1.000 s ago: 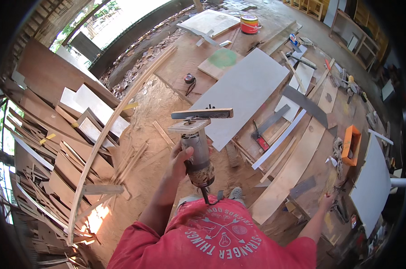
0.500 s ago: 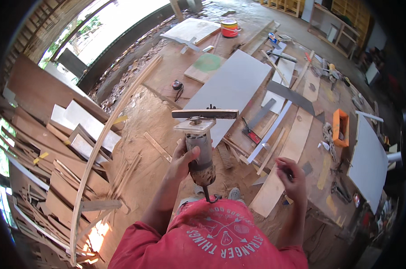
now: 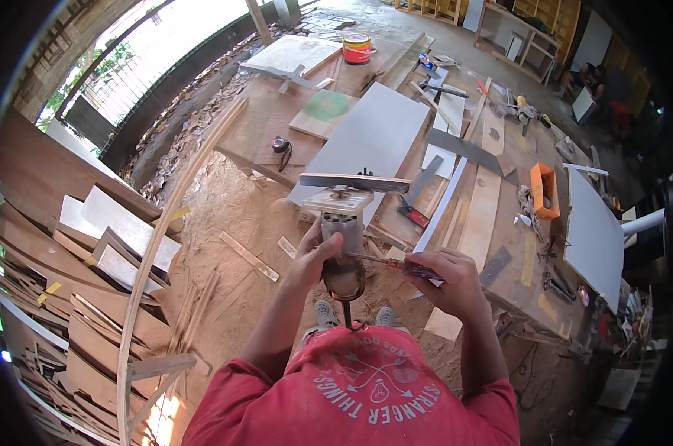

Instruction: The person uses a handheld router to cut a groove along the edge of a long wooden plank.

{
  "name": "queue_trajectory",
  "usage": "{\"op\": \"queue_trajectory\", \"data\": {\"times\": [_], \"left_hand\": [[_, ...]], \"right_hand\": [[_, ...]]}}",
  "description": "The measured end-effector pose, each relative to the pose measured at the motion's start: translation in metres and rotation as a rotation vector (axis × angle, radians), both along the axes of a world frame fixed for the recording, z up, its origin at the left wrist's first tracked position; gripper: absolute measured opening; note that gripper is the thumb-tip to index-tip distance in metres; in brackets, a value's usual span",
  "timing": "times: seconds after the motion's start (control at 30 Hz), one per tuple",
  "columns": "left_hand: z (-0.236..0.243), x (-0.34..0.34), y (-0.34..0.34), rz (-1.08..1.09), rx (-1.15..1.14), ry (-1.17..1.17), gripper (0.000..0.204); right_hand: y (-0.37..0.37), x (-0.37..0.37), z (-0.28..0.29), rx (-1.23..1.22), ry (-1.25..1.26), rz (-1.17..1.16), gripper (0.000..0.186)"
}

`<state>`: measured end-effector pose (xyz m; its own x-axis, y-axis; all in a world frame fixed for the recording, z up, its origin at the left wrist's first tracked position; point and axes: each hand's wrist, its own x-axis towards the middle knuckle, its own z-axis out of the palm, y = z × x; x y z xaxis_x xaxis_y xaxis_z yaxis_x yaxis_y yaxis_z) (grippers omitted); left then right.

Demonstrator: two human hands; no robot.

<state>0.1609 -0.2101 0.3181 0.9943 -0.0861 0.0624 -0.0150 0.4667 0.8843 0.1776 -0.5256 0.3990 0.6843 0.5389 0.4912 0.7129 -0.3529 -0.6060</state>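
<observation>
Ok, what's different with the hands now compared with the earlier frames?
The right hand moved leftward from the worktable and now grips a screwdriver-like tool, its shaft pointing at the power tool. The left hand still holds the power tool upright.

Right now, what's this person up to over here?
Someone in a red shirt holds a power tool upright in the left hand. The right hand grips a screwdriver, its shaft pointing at the tool's side; whether the tip touches is hard to tell. Beyond, a table holds a pale board, a tape measure and an orange box.
</observation>
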Motion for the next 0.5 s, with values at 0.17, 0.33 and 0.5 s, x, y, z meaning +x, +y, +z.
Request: {"op": "queue_trajectory", "data": {"times": [0.17,0.33,0.5], "left_hand": [[-0.008,-0.001,0.017,-0.006,0.028,-0.019,0.075],[-0.004,-0.001,0.028,-0.03,0.05,-0.011,0.073],[0.02,-0.004,0.031,-0.017,0.153,0.028,0.085]], "right_hand": [[0.021,-0.009,0.003,-0.025,-0.006,-0.019,0.036],[0.033,-0.011,0.007,-0.08,-0.164,-0.04,0.041],[0.041,-0.018,0.017,-0.207,-0.411,-0.082,0.04]]}}
